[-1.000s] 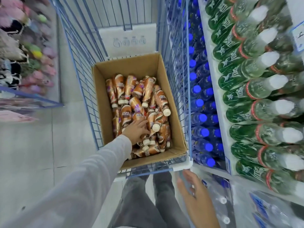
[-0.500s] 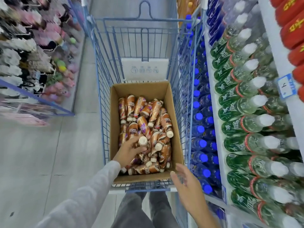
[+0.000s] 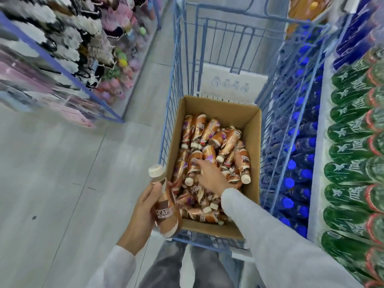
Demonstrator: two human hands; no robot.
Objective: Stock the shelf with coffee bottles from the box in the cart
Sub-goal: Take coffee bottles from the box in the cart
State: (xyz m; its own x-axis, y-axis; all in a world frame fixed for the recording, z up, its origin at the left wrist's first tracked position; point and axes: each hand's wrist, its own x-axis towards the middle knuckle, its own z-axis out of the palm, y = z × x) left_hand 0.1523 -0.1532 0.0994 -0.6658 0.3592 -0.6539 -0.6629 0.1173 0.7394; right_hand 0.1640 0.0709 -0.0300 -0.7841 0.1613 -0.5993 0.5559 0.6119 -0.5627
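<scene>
A cardboard box (image 3: pixel 254 142) sits inside the blue wire cart (image 3: pixel 174 104), filled with several brown coffee bottles (image 3: pixel 228 142) lying loose with cream caps. My left hand (image 3: pixel 141 213) grips one coffee bottle (image 3: pixel 166 206) upright by its body, just outside the box's near left corner. My right hand (image 3: pixel 211 176) reaches into the box from the right, fingers spread and resting on the bottles in the middle of the pile. It does not plainly grip any of them.
To the right stands a shelf with green bottles (image 3: pixel 353 167) and, lower, blue-capped water bottles (image 3: pixel 301 161) right against the cart's side. Racks of soft pink and white goods (image 3: pixel 62 48) line the left. Grey floor (image 3: pixel 72 173) lies between, my legs below the cart.
My left hand has lifted one coffee bottle out of the box to its left side. My right hand has moved from the cart's near edge into the box.
</scene>
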